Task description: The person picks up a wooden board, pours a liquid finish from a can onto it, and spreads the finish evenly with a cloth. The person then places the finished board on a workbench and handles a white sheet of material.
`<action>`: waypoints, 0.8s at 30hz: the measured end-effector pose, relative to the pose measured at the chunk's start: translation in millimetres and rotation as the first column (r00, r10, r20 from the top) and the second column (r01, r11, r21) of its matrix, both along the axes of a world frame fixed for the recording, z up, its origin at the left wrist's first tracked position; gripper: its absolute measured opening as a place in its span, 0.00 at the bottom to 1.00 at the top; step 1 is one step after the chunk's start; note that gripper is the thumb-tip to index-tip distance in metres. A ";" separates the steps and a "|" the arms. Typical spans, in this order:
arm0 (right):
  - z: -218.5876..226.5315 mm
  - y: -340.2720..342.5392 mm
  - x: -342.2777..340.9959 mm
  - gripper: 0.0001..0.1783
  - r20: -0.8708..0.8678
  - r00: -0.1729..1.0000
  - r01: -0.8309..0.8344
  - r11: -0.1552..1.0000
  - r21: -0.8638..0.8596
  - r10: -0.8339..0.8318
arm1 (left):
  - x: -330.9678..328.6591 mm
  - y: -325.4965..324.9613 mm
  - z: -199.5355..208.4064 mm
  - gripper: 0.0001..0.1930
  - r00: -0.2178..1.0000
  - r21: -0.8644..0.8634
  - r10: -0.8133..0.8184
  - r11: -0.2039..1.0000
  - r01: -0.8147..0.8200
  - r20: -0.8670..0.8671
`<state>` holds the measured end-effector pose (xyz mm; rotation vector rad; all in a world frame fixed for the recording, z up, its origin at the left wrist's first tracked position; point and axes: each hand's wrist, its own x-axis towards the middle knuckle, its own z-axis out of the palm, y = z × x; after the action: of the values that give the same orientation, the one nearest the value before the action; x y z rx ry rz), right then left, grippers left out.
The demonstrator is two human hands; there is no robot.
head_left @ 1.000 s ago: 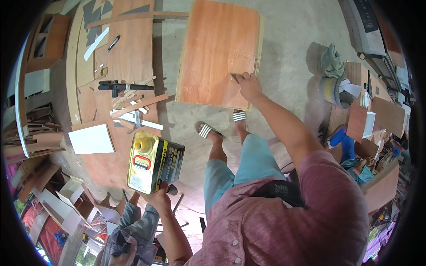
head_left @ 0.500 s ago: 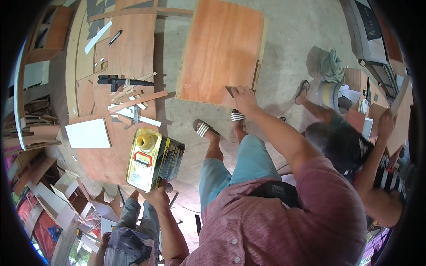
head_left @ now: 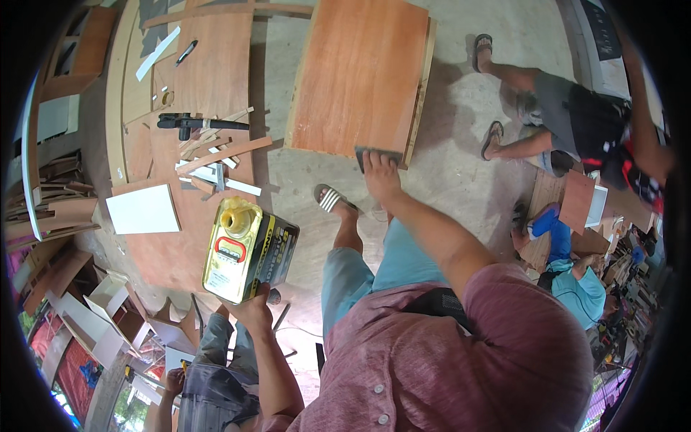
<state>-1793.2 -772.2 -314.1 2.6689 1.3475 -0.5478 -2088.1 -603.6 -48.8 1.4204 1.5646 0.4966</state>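
Note:
My left hand (head_left: 252,309) grips a rectangular metal can (head_left: 234,263) low on its side. The can is white, black and yellow, with a red handle and a round spout crusted with yellowish residue. My right hand (head_left: 381,180) is closed on a flat dark spreader (head_left: 359,154) at the near edge of a large reddish-brown wooden panel (head_left: 360,79). My fingers cover part of the spreader. The panel looks raised off the floor, with lighter edges along its sides.
Left of the panel lies plywood (head_left: 216,79) bearing a black-handled tool (head_left: 186,126), wood strips (head_left: 227,155) and a white board (head_left: 144,209). One co-worker (head_left: 583,119) is at the right, another (head_left: 576,295) farther off, and a third (head_left: 219,392) at lower left.
My right hand and spreader have shifted slightly left, with more of the spreader showing. The co-worker at right has moved up the picture, uncovering a person in a teal shirt. The can stays nearly still.

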 end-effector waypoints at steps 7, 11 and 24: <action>32.8 -39.7 3.2 0.24 -0.150 0.987 -0.032 0.983 0.183 0.060 | -18.8 -4.1 -12.1 0.41 0.996 -0.049 0.065 0.997 -0.061 0.069; 49.1 -33.3 114.1 0.22 -0.195 0.980 0.020 0.965 0.260 0.032 | -22.3 -12.6 -17.5 0.40 0.989 -0.062 0.103 0.993 -0.096 0.106; 4.7 45.4 297.5 0.23 0.095 0.966 -0.244 0.970 0.014 0.241 | 20.9 -70.1 -1.0 0.34 0.989 0.131 0.141 0.982 -0.134 -0.041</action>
<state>-1495.7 -726.8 -309.4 2.4623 1.6320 -0.3760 -2067.3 -673.7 -49.8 1.4360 1.7055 0.6583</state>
